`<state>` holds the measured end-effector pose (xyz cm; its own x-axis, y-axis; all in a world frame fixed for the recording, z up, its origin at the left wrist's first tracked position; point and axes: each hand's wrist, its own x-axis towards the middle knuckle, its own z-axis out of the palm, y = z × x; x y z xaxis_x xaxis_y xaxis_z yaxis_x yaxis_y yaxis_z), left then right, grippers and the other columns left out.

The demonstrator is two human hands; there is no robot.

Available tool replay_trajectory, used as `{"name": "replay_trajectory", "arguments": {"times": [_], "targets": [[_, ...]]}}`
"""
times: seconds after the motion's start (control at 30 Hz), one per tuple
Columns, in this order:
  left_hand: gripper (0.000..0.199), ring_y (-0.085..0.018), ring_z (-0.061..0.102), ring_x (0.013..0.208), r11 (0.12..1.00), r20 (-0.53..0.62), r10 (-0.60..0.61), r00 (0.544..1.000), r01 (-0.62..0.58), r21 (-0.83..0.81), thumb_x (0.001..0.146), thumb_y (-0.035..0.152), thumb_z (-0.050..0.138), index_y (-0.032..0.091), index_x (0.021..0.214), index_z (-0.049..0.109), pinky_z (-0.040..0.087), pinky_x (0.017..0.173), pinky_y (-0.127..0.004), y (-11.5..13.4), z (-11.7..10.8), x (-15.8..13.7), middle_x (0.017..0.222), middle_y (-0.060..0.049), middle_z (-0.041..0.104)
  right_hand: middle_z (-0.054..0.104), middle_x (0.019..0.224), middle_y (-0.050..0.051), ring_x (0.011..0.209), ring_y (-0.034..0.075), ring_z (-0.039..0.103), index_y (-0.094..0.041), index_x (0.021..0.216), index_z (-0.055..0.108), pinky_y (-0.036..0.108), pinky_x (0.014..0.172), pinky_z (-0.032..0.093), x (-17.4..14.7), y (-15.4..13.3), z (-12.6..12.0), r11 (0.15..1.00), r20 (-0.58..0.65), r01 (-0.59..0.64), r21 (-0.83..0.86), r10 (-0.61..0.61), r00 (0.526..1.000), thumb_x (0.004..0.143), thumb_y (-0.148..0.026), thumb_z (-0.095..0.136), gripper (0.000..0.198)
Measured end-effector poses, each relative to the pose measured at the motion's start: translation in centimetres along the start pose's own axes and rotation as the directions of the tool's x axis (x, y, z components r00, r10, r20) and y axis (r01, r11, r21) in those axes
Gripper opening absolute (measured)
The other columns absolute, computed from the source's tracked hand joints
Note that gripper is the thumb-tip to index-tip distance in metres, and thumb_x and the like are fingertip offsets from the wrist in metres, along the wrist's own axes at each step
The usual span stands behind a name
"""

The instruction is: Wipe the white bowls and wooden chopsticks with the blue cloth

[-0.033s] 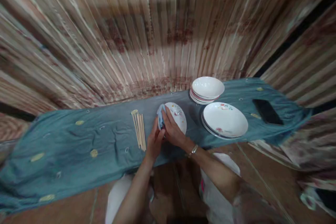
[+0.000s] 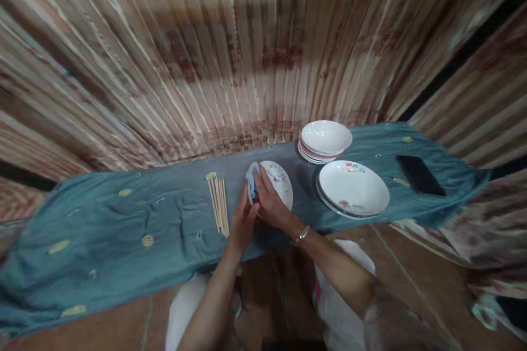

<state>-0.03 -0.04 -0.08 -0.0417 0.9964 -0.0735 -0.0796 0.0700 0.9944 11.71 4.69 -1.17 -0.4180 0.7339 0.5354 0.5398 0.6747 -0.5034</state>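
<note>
A white plate (image 2: 282, 186) with a small floral pattern is in front of me, near the middle of the cloth-covered table. My left hand (image 2: 242, 220) is closed at its near left edge, thumb bent inward. With my right hand (image 2: 268, 200), fingers together, I press a light blue cloth (image 2: 252, 176) on the plate's left side. The two hands nearly meet, hiding part of the cloth and the plate's near rim. Just left of them lie several pale wooden chopsticks (image 2: 220, 205), side by side, some with a patterned top end.
Right of my hands stand a stack of white bowls (image 2: 326, 137) and a stack of larger floral plates (image 2: 353, 189). A black phone (image 2: 420, 175) lies farther right. Blue-green fabric (image 2: 107, 230) covers the narrow table, and a pleated curtain (image 2: 263, 55) hangs behind it.
My right hand and the cloth have shifted only very slightly; everything else looks the same.
</note>
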Motion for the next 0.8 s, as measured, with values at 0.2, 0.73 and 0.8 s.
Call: {"name": "replay_trajectory", "arguments": {"times": [0.2,0.73,0.8], "targets": [[0.084,-0.024,0.064,0.096,0.996,0.03,-0.023,0.999,0.025,-0.082,0.076,0.043,0.067,0.025,0.148,0.028,0.059,0.068,-0.032,-0.3,0.0,-0.4,0.117,-0.009,0.065,0.037,0.145,0.017,0.142,0.027,0.017,-0.012,0.14,0.037,0.051,0.113,0.022,2.4,1.0,-0.7,0.985,-0.024,0.009,-0.175,-0.013,1.0,0.089,-0.012,0.033,0.051],[0.087,-0.02,0.068,0.076,0.978,-0.058,-0.077,0.995,0.063,-0.201,0.074,0.042,0.07,0.02,0.147,0.029,0.059,0.056,-0.028,-0.1,0.5,-0.8,0.094,-0.006,0.072,0.062,0.116,0.024,0.103,0.029,0.06,-0.007,0.127,0.052,0.046,0.087,0.048,-1.0,9.7,0.1,0.899,-0.131,-0.306,-0.314,0.278,0.952,0.094,-0.026,0.033,0.042],[0.088,-0.02,0.068,0.077,0.97,-0.067,-0.093,0.993,0.075,-0.232,0.073,0.041,0.07,0.02,0.147,0.028,0.059,0.058,-0.029,-0.2,0.5,-0.8,0.095,-0.006,0.072,0.061,0.119,0.025,0.106,0.03,0.059,-0.006,0.128,0.051,0.049,0.089,0.047,-2.2,10.0,0.0,0.903,-0.133,-0.29,-0.318,0.26,0.956,0.096,-0.031,0.03,0.045]]}}
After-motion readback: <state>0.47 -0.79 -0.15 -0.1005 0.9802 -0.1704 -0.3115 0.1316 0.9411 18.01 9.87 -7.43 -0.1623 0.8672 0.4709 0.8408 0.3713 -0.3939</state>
